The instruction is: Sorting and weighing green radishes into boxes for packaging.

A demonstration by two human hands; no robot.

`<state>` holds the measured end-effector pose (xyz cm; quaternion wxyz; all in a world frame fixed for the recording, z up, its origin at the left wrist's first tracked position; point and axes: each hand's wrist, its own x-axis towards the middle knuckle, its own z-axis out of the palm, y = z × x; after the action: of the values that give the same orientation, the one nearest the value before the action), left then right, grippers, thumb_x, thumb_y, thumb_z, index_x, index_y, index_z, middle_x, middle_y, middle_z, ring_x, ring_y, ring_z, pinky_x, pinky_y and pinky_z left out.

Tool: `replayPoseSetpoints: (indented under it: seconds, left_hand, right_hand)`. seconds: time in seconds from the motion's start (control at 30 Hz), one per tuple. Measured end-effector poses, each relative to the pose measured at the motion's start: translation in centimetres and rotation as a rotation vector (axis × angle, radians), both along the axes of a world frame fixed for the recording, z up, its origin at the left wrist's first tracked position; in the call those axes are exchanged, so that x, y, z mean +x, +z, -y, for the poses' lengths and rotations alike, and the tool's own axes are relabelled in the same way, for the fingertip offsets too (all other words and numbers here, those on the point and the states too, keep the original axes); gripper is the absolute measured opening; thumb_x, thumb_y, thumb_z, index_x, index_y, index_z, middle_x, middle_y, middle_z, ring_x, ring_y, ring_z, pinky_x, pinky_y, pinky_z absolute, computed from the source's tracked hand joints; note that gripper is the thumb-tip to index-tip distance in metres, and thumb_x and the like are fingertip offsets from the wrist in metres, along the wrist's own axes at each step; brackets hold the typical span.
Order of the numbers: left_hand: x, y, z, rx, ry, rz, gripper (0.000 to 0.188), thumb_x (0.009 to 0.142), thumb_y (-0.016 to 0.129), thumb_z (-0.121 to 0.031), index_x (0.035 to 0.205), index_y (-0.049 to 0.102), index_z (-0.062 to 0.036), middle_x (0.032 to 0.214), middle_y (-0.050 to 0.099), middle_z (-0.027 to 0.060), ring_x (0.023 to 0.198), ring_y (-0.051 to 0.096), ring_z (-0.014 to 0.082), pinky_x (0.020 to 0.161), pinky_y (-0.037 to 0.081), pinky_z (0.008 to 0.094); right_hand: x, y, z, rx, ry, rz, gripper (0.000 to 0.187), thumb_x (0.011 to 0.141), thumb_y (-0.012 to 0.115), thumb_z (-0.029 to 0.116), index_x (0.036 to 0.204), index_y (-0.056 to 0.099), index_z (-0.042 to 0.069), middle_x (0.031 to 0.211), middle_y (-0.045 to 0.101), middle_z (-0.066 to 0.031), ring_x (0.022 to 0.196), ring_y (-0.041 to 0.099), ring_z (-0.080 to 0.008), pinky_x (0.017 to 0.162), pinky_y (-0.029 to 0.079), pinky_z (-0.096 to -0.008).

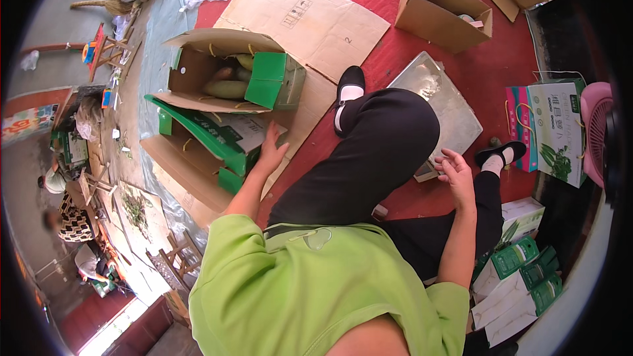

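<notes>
My left hand [270,151] is at the right end of an open green-and-white carton [247,133], fingers stretched out and holding nothing. Whether its fingertips touch the carton I cannot tell. Just beyond stands another open carton [280,82] with green end flaps and yellow cord loops. Inside lie several long, pale green radishes [227,89], partly hidden by the flaps. My right hand [457,175] hangs in the air over my right leg, its fingers loosely bent and apart, with nothing in them. Near it on the floor is a flat, greyish, shiny board [455,109].
Flattened cardboard [303,20] covers part of the red floor. A brown box [442,16] holding small items stands at the far right. A pink fan [597,132], a printed carton [557,125] and several green-topped boxes [514,257] line the right side. Other people [76,217] are far left.
</notes>
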<state>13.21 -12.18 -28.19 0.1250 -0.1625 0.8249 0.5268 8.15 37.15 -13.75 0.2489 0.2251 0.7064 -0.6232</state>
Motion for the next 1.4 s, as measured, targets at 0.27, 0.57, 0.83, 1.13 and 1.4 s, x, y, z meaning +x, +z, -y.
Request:
replayPoseSetpoints:
  seconds: [0.27, 0.57, 0.83, 1.13, 1.4]
  left_hand:
    - [7.4, 0.3, 2.6, -0.146, 0.194, 0.128, 0.08, 0.076, 0.066, -0.004, 0.145, 0.025, -0.001, 0.146, 0.031, 0.0241, 0.13, 0.041, 0.0348, 0.105, 0.039, 0.0381]
    - [-5.7, 12.4, -6.0, -0.741, -0.49, -0.309, 0.047, 0.079, 0.066, -0.007, 0.123, 0.05, 0.0002, 0.133, 0.046, 0.0205, 0.11, 0.058, 0.0337, 0.088, 0.05, 0.0391]
    - [-13.1, 9.3, -8.4, -1.222, -0.486, 0.06, 0.034, 0.084, 0.055, -0.008, 0.115, 0.053, 0.0067, 0.125, 0.048, 0.0234, 0.076, 0.068, 0.0289, 0.063, 0.058, 0.037]
    - [-12.5, 8.2, -7.4, -1.312, -0.539, 0.048, 0.027, 0.086, 0.053, -0.011, 0.106, 0.06, 0.0043, 0.118, 0.051, 0.0231, 0.069, 0.069, 0.0285, 0.058, 0.058, 0.0373]
    - [-1.3, 10.8, -4.6, -1.343, -0.728, 0.018, 0.014, 0.086, 0.052, -0.012, 0.086, 0.06, -0.0011, 0.088, 0.053, 0.0117, 0.06, 0.066, 0.0235, 0.049, 0.054, 0.0352]
  right_hand:
    - [-0.8, -1.1, 0.8, -0.006, 0.071, -0.009, 0.037, 0.093, 0.057, 0.018, 0.127, 0.053, 0.005, 0.106, 0.064, -0.0037, 0.09, 0.06, -0.0098, 0.071, 0.045, -0.021]
    - [-0.9, -1.5, 1.0, 0.029, 0.091, -0.006, 0.037, 0.093, 0.058, 0.021, 0.127, 0.054, 0.007, 0.105, 0.065, -0.0029, 0.09, 0.059, -0.01, 0.072, 0.045, -0.0233]
    - [-1.0, -1.8, 1.2, 0.065, 0.103, -0.007, 0.037, 0.092, 0.058, 0.02, 0.127, 0.054, 0.007, 0.104, 0.065, -0.0026, 0.089, 0.059, -0.0102, 0.071, 0.045, -0.0239]
    - [-1.0, -2.5, 1.0, 0.067, 0.126, -0.008, 0.036, 0.091, 0.058, 0.017, 0.125, 0.055, 0.008, 0.102, 0.065, -0.0019, 0.087, 0.059, -0.0103, 0.07, 0.045, -0.0238]
    - [-0.9, -2.6, 1.1, 0.069, 0.13, -0.002, 0.036, 0.091, 0.058, 0.017, 0.126, 0.055, 0.008, 0.102, 0.064, -0.0022, 0.088, 0.06, -0.0104, 0.07, 0.045, -0.0244]
